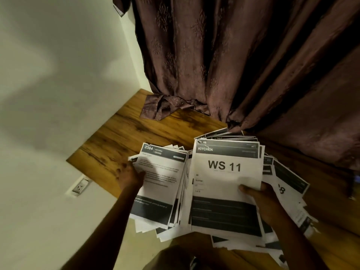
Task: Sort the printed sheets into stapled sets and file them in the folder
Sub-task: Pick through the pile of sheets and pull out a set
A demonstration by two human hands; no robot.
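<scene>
Two heaps of printed sheets lie on a wooden table (124, 137). The left stack (161, 184) has a top sheet headed "2384 KITCHEN". My left hand (129, 175) grips that stack at its left edge, thumb on the top sheet. On the right, a stapled set (224, 172) reads "KITCHEN" and "WS 11". My right hand (261, 197) holds it at its right edge, thumb on the page. Under it more loose sheets (288, 184) fan out to the right. No folder or stapler is in view.
A brown patterned curtain (224, 61) hangs behind the table, its hem bunched on the tabletop close to the papers' far edge. A white wall with a power socket (79, 187) is on the left. Something dark lies at the far right edge.
</scene>
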